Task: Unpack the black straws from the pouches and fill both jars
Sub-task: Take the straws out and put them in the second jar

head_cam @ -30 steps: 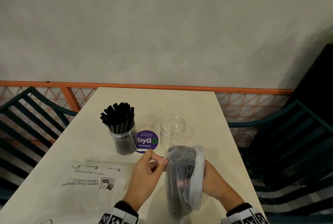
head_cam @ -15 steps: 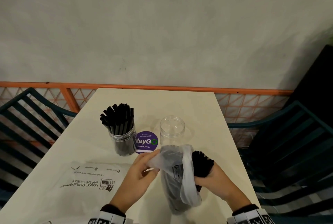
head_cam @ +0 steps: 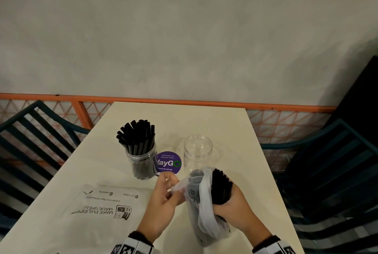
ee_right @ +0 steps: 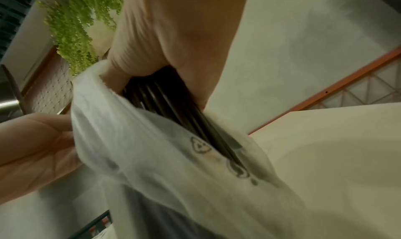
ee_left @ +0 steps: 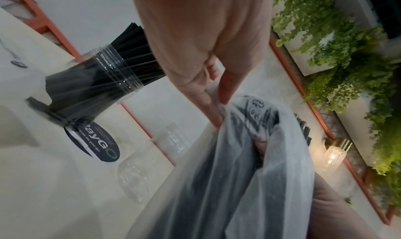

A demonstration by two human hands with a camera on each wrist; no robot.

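A clear jar [head_cam: 141,159] packed with black straws stands left of the purple sticker on the table; it also shows in the left wrist view as the full jar [ee_left: 91,86]. An empty clear jar [head_cam: 197,151] stands to its right. My left hand [head_cam: 163,198] pinches the rim of a translucent white pouch [head_cam: 201,210] near the table's front edge. My right hand [head_cam: 231,206] grips a bundle of black straws [head_cam: 222,187] that sticks up out of the pouch's mouth. The right wrist view has the straws [ee_right: 171,105] running from my palm down into the pouch [ee_right: 173,165].
A flattened white pouch [head_cam: 106,210] with printed text lies at the front left of the cream table [head_cam: 235,131]. A round purple sticker [head_cam: 168,162] lies between the jars. Dark slatted chairs [head_cam: 331,172] flank the table, and an orange railing [head_cam: 184,101] runs behind it.
My right hand has drawn the straw bundle up out of the pouch, so its tips now show above the rim. The left hand has kept its pinch on the rim.
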